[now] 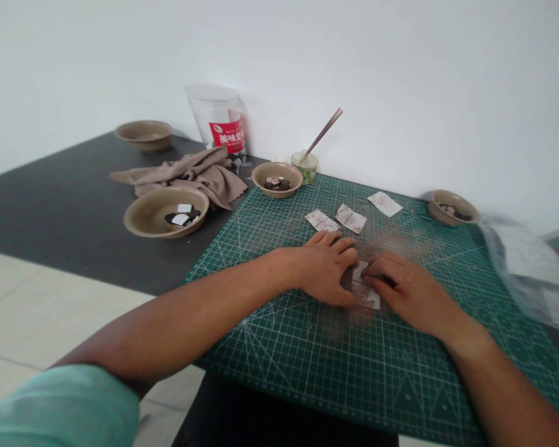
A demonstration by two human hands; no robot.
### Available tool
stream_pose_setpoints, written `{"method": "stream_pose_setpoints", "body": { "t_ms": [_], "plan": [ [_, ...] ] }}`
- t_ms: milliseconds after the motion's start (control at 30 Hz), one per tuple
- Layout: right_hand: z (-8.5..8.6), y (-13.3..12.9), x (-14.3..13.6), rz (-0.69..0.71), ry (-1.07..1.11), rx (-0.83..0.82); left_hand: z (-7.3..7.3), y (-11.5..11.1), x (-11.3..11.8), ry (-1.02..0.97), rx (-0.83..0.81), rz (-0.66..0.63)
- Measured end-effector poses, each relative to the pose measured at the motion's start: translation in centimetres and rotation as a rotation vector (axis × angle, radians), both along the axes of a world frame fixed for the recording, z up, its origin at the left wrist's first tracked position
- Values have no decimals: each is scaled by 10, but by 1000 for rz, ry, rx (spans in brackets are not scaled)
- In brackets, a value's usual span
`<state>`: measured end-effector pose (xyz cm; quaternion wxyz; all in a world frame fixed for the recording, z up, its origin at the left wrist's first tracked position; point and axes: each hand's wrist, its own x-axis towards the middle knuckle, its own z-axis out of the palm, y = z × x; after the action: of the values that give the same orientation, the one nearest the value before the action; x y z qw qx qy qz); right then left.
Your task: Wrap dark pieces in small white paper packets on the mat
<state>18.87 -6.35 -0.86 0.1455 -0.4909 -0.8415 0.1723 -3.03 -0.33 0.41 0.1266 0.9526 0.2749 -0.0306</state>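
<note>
My left hand (327, 268) lies flat on the green cutting mat (279, 335), its fingers spread along the left edge of a small white paper piece (369, 299) with brownish smudges. Over the same piece, my right hand (405, 290) has its thumb and fingertips pressed together against the paper. Whatever those fingertips pinch is too small and dark to name. Beyond my hands lie two more smudged paper pieces, one on the left (321, 221) and one beside it (351, 218). A cleaner paper piece (384, 203) rests farther back.
Bowls with dark and pale bits stand at the back (277, 191), right (451, 217) and left (165, 228). Another bowl (144, 139) sits far left near a brown cloth (190, 177) and clear plastic jar (217, 118). Chopsticks (323, 133) lean in a green cup (306, 171). A plastic bag (531, 267) lies right.
</note>
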Motion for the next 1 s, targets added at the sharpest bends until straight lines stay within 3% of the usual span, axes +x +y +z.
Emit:
{"method": "stream_pose_setpoints", "body": {
  "t_ms": [100,233,367,567,700,767,900,1000],
  "plan": [
    [0,1,0,37,9,-23,0,0,0,-8,-2,-9],
    [2,1,3,-98,-51,71,-1,1,0,-5,-13,-2],
    [2,0,1,61,30,-44,-2,2,-1,-18,-23,-17],
    [8,2,9,-38,-68,-4,-2,1,-1,-15,-19,-8],
    [12,-2,8,150,2,-129,-3,1,-1,-20,-21,-10],
    [10,0,7,134,17,-102,-4,1,-1,-18,-22,-1],
    [7,5,11,-29,-63,40,-4,1,0,-8,-36,6],
    [7,1,8,83,-38,-32,-3,1,0,-12,-37,6]
  ]
}}
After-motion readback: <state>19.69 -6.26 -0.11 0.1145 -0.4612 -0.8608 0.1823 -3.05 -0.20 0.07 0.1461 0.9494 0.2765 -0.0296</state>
